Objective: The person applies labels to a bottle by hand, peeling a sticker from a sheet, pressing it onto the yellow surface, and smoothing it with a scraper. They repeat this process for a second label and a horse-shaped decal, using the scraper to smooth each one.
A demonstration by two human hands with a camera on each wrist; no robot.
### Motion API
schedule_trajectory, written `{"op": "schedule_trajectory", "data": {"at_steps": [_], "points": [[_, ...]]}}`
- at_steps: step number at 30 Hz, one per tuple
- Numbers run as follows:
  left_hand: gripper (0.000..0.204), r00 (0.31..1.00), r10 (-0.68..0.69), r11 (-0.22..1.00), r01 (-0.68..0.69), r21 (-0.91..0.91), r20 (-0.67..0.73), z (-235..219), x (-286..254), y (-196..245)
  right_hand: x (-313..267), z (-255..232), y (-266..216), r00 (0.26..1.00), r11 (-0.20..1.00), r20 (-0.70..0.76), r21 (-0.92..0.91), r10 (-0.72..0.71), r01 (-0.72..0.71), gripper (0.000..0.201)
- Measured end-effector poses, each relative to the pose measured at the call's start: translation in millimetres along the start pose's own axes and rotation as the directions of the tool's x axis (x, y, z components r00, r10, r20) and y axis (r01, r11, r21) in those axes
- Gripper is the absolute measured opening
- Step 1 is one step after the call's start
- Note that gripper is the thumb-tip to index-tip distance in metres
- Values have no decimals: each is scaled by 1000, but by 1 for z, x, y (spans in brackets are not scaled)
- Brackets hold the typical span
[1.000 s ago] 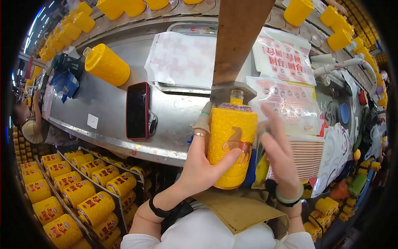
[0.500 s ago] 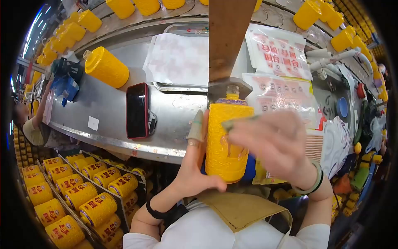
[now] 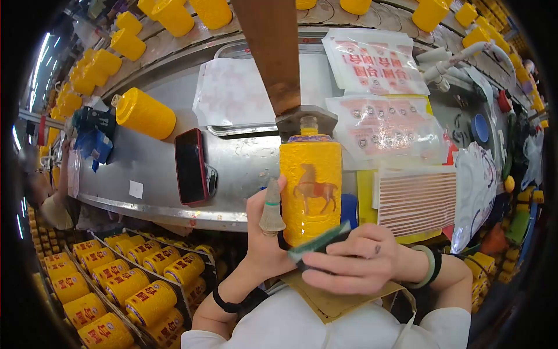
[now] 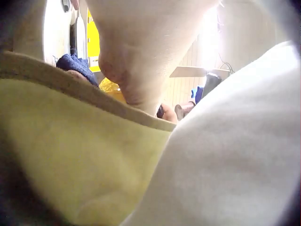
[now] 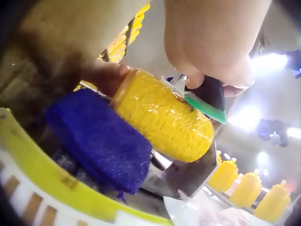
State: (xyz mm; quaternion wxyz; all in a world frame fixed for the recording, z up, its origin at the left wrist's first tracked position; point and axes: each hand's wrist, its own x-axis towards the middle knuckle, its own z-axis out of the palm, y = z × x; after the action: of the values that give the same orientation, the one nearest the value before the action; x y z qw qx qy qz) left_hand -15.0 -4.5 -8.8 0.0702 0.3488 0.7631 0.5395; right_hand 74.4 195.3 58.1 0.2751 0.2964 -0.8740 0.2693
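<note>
A yellow embossed bottle (image 3: 290,203) with a clear neck lies in front of me, its neck against the metal plate of a brown post. A brown horse picture (image 3: 318,191) shows on its upper side. My left hand (image 3: 261,250) grips the bottle along its left side near the base, with a pale cover on one finger; the thumb is hidden. My right hand (image 3: 363,259) pinches a dark scraper with a green edge (image 5: 209,108) over the bottle's lower end. The left wrist view shows mostly apron (image 4: 84,155) and sleeve.
Brown post (image 3: 270,64) rises beyond the bottle. Printed sheets (image 3: 386,125) and a striped sheet (image 3: 415,200) lie to the right. Blue cloth pad (image 5: 101,141) is beside the bottle. Phone (image 3: 190,166) and another yellow bottle (image 3: 145,113) stand left; crated bottles (image 3: 151,302) fill the lower left.
My right hand has swept across the bottle and down to its lower end with the scraper, uncovering the horse picture. The left hand stays at the bottle, its thumb gone from the front.
</note>
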Motion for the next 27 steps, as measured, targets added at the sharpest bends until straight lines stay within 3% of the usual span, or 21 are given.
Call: {"op": "schedule_trajectory", "data": {"at_steps": [2,3,4,5,6,7,8,10,12,13,14,16,18,20,21,22,24,25,27], "points": [[120,999,39,999,-39,37,-6,-2,1,1,3,-10,5,989,988,7,54,147,-148,29],[123,997,72,997,-72,-37,-12,0,5,7,7,-7,10,928,933,-111,101,355,-345,30],[123,997,77,996,-77,-35,-7,-1,6,7,13,-2,16,812,840,-215,170,542,-516,31],[122,997,77,997,-76,-34,17,-2,7,7,19,1,21,697,767,-320,251,642,-591,33],[120,996,74,997,-73,-33,39,-3,8,7,18,7,25,614,703,-343,381,711,-600,30],[118,983,145,975,-161,153,109,-10,14,16,19,9,22,601,657,-274,401,751,-638,28],[118,983,144,975,-161,155,114,-10,14,16,18,11,18,582,607,-202,418,787,-676,27],[115,979,165,963,-186,196,117,-11,14,15,13,15,17,563,572,-145,371,814,-731,23],[116,976,171,960,-197,200,137,-12,16,17,-8,23,29,469,530,-250,346,847,-774,22],[116,975,170,957,-198,210,144,-12,16,18,-16,17,33,507,555,-244,202,827,-807,21],[116,974,171,958,-200,208,150,-13,15,19,-18,17,31,502,551,-248,202,829,-810,21],[116,978,146,953,-179,244,146,-13,15,21,-8,14,22,451,549,-324,361,832,-754,22],[115,974,152,938,-195,287,166,-15,18,28,4,17,8,378,440,-237,612,895,-657,24],[115,971,158,919,-211,333,179,-16,17,31,-1,30,11,461,491,-187,470,868,-734,23],[112,978,133,932,-179,315,162,-15,14,31,-7,39,17,401,438,-195,544,895,-715,22],[110,984,110,944,-148,294,142,-14,14,30,-15,35,23,389,441,-207,436,898,-784,22],[107,984,76,940,-124,318,159,-16,15,40,-30,33,33,384,477,-291,413,876,-776,21],[106,982,61,923,-124,363,181,-15,16,43,-31,29,30,342,419,-244,475,907,-774,22],[104,979,42,903,-121,411,197,-13,21,53,-25,25,26,339,428,-263,493,903,-758,23]]}}
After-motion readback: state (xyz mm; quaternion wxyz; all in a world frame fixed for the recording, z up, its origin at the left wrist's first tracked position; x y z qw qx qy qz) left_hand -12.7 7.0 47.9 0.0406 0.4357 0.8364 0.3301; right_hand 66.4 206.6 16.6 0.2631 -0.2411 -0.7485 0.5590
